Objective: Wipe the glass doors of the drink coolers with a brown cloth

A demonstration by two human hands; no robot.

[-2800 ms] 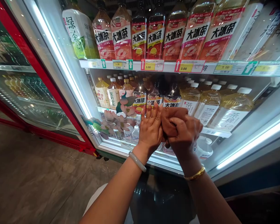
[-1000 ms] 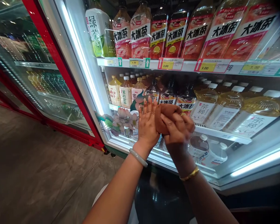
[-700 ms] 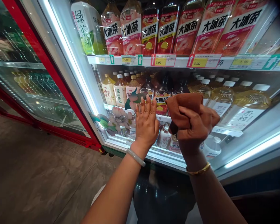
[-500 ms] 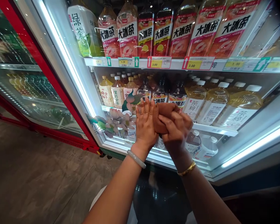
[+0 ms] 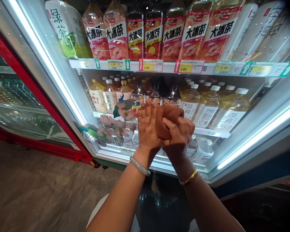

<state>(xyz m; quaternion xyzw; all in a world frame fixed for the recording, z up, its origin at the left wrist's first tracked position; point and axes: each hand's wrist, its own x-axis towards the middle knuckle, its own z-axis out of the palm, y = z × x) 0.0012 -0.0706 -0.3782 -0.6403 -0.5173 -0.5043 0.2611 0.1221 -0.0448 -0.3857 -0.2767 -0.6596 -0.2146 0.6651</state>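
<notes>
My left hand is open, its fingers stretched upward with the palm facing the glass door of a drinks fridge. I cannot tell whether the palm presses on the glass. A grey bangle circles this wrist. Close beside it, my right hand is closed on a folded brown cloth, fingers curled over its lower right side. The cloth's left edge meets the thumb side of my left hand. A gold bracelet is on my right wrist. A flower decal lies left of my hands.
Behind the glass, tea bottles line the upper shelf above a strip of price tags. More bottles fill the middle shelf. A red-framed fridge stands at left over a grey-brown floor.
The view has shifted slightly right, so the fridge and its bottles sit further left. Both hands keep nearly the same pose, and the cloth stays in my right hand.
</notes>
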